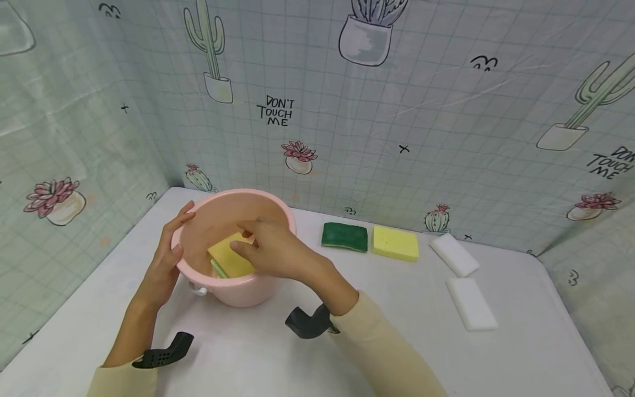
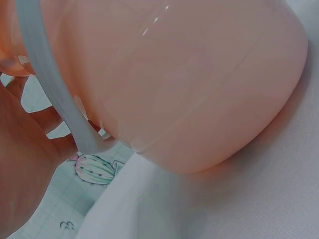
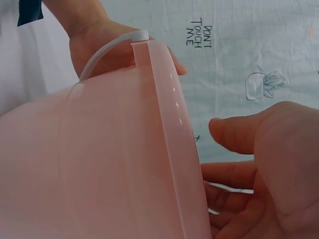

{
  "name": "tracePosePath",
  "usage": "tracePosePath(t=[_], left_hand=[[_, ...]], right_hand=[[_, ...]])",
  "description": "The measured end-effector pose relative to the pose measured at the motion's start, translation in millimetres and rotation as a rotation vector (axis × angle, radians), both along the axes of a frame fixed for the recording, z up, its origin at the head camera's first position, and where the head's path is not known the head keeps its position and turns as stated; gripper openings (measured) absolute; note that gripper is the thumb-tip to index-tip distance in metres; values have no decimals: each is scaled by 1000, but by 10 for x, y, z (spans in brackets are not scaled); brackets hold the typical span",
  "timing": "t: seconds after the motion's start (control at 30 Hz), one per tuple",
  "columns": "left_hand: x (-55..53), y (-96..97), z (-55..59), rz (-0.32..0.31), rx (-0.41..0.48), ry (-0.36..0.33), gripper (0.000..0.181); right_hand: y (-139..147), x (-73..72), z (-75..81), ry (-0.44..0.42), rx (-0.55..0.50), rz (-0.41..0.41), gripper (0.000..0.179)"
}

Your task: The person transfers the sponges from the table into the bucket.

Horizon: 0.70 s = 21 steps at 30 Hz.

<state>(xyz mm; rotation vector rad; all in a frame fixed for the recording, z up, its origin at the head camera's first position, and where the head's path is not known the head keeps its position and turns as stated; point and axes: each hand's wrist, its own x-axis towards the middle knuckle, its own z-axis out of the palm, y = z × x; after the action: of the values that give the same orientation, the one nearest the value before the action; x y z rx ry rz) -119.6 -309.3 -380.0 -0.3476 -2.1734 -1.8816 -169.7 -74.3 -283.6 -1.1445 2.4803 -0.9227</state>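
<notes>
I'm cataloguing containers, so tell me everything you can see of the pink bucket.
The pink bucket looks like smooth, glossy plastic: round, open-topped, with a lipped rim and a pale handle hanging outside. It stands on the white table. The left hand touches the left side of its rim, thumb and fingers spread; the right hand reaches in over the right side. Inside show a yellow sponge and something light green.

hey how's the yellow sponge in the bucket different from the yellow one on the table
In the head view, the bucket sponge is partly hidden by the right hand; the table sponge is fully visible. The bucket sponge looks deeper yellow, the table sponge paler. Both are yellow.
</notes>
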Motion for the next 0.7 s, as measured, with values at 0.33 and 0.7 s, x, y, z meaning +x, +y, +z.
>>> tracePosePath(t=[0.33,0.7], left_hand=[[-13,8,-6,-9,9,6,57],[-9,-8,-18,-14,12,23,57]], right_hand=[[415,95,-144,35,-359,-61,37],[913,71,-509,148,-529,-275,33]])
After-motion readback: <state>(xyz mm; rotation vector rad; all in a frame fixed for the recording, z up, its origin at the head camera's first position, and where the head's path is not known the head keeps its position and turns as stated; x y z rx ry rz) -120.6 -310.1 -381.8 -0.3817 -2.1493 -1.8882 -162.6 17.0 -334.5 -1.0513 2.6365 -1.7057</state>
